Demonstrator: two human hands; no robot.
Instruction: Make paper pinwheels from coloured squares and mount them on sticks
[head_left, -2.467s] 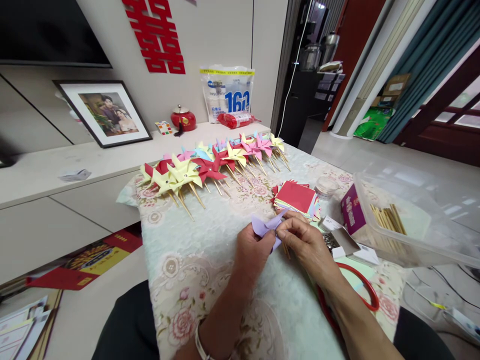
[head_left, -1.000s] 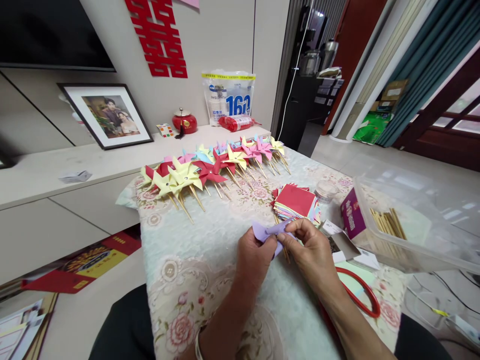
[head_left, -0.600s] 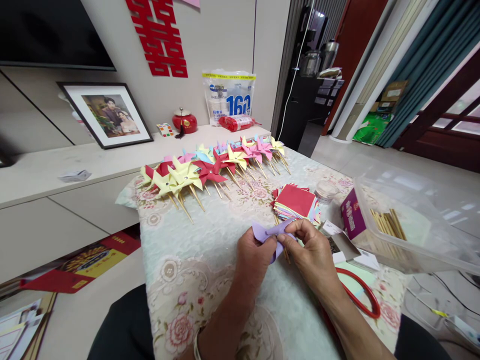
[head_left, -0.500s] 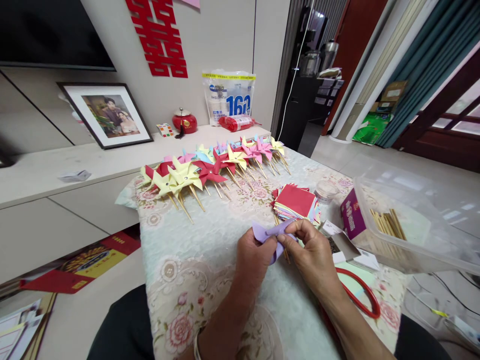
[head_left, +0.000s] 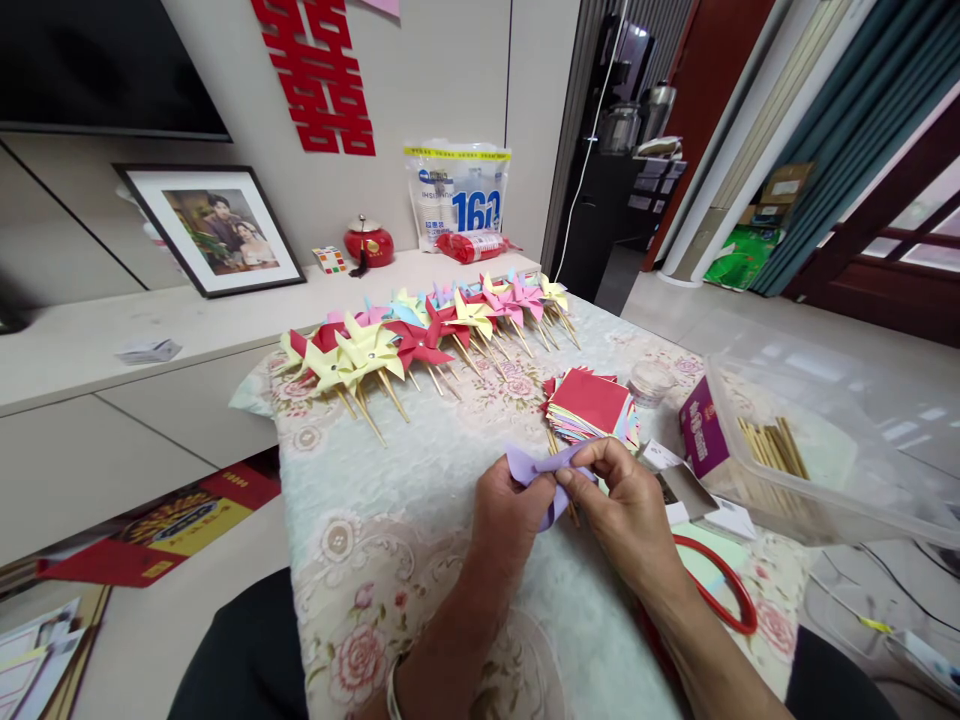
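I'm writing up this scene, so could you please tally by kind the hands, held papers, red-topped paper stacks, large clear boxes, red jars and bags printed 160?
Left hand and right hand: 2
Held lilac paper: 1
Red-topped paper stack: 1
Large clear box: 1
Red jar: 1
Bag printed 160: 1
Total: 7

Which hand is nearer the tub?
Right. The right hand is to the left of the tub, small box between; the left hand is farther left.
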